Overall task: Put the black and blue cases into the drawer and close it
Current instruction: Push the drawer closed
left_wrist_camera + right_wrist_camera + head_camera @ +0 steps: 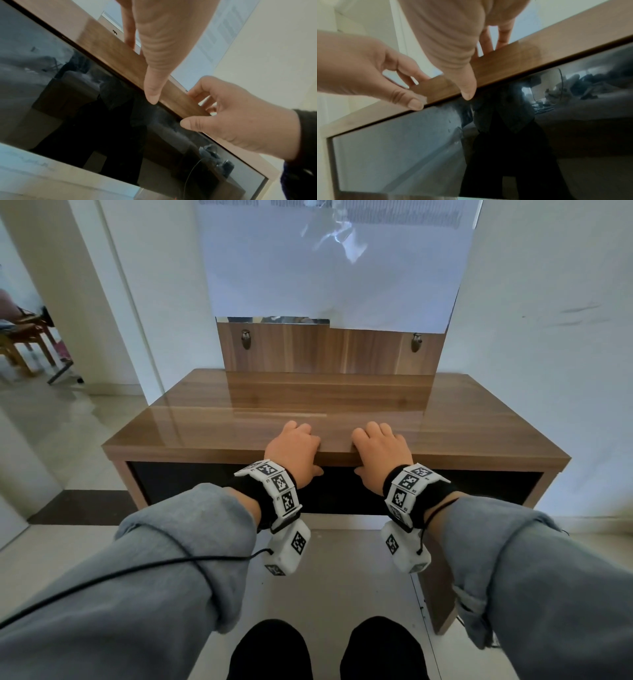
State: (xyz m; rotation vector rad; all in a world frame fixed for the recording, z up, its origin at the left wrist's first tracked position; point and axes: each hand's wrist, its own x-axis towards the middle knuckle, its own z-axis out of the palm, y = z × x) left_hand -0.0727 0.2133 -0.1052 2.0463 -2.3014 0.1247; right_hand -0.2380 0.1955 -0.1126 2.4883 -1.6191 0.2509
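Observation:
The wooden cabinet (pixel 212 422) has one wide drawer with a glossy black front (pixel 191 477), and it sits flush and closed. No black or blue case shows in any view. My left hand (pixel 293 445) and right hand (pixel 382 446) rest side by side on the cabinet top's front edge. Their fingers lie on the top board. The left wrist view shows the left thumb (pixel 151 94) pointing down to the seam above the drawer front (pixel 77 108). In the right wrist view the right thumb (pixel 467 92) touches the same seam above the black panel (pixel 419 142). Neither hand holds anything.
A wooden back panel (pixel 329 350) with two metal fittings rises behind the top, covered above by white sheeting (pixel 329 268). White walls flank it. A doorway with a wooden chair (pixel 24 337) opens at the left. A black cable (pixel 137 570) runs across my left sleeve.

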